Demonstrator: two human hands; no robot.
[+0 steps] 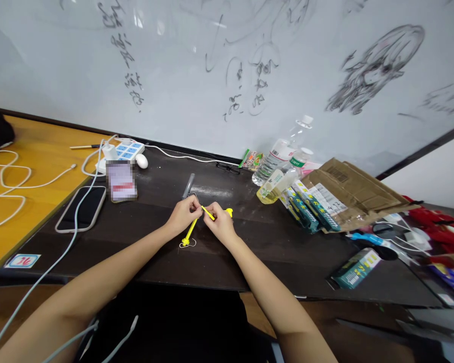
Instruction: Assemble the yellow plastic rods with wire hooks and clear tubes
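Note:
My left hand (183,217) is closed in a pinch at the upper end of a thin yellow strip (191,230). This strip slants down to a yellow knob-like end beside a thin pale loop (192,243) on the table. Close by on the right, my right hand (220,222) pinches a short yellow piece (208,213) that points toward the left fingertips. Whether the two yellow parts are joined is hidden by the fingers. Another yellow bit (229,212) shows just behind my right hand. A clear tube-like object (188,185) lies beyond my left hand.
On the dark table (166,267), a phone (81,209), a second phone (121,181) and a power strip (126,150) with cables lie left. Bottles (274,164), green boxes (316,206) and a cardboard package (344,186) stand right. A whiteboard (181,75) rises behind.

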